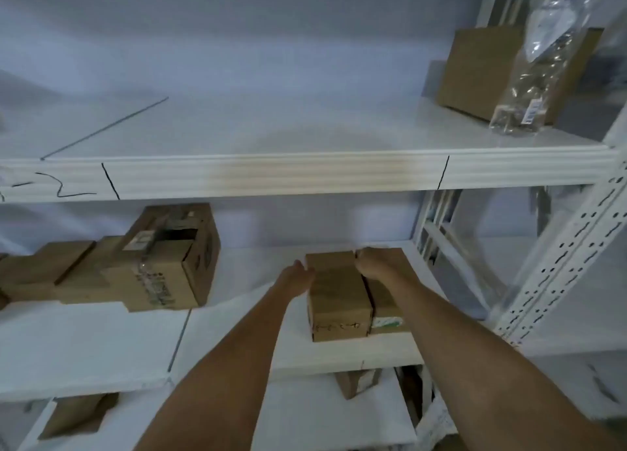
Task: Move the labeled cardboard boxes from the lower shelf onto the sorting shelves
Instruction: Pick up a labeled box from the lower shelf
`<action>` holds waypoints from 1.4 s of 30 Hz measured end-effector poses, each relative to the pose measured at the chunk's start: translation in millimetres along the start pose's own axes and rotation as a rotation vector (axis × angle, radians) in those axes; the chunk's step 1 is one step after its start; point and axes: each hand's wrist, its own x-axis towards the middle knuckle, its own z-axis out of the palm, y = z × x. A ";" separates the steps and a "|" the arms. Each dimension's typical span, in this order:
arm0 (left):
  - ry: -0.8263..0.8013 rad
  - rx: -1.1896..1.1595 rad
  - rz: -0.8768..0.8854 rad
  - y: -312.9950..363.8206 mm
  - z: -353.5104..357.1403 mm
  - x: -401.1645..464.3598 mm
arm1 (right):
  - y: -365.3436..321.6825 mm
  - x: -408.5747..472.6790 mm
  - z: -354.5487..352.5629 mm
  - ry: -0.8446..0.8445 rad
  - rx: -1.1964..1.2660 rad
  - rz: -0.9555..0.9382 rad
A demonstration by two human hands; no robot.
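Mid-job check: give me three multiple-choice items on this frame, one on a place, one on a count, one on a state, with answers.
1. Where does the clear bag rest?
A. On the top shelf, against a box
B. On the middle shelf, beside the hands
C. On the floor

2. How many boxes stand side by side between the hands?
A. One
B. Two
C. Four

3. What is the left hand doing?
A. Hanging free of everything
B. Lying against the left side of the near box
C. Holding the bag

Answers:
1 A: the bag leans on the top box at the right end of the top shelf.
2 B: the near box and the green-labelled box sit together.
3 B: its fingers meet that box's side, while the right hand rests on top of the boxes.
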 end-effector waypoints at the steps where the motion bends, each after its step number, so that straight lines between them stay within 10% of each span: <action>1: -0.005 -0.045 -0.031 -2.2 5.5 1.8 | -0.1 3.5 6.0 -0.016 0.013 0.027; 14: 0.005 -0.582 -0.169 -26.0 61.8 23.7 | -0.7 27.4 39.0 -0.012 0.137 0.180; 22: 0.016 -1.099 -0.146 -68.3 40.7 16.4 | 20.1 24.4 35.2 0.095 1.101 0.172; 35: -0.222 -1.401 -0.126 -71.7 43.2 6.0 | 19.6 14.6 19.7 -0.233 1.012 0.152; 42: -0.402 -1.582 -0.119 -56.0 38.7 4.3 | 31.5 18.6 22.9 -0.433 1.469 0.266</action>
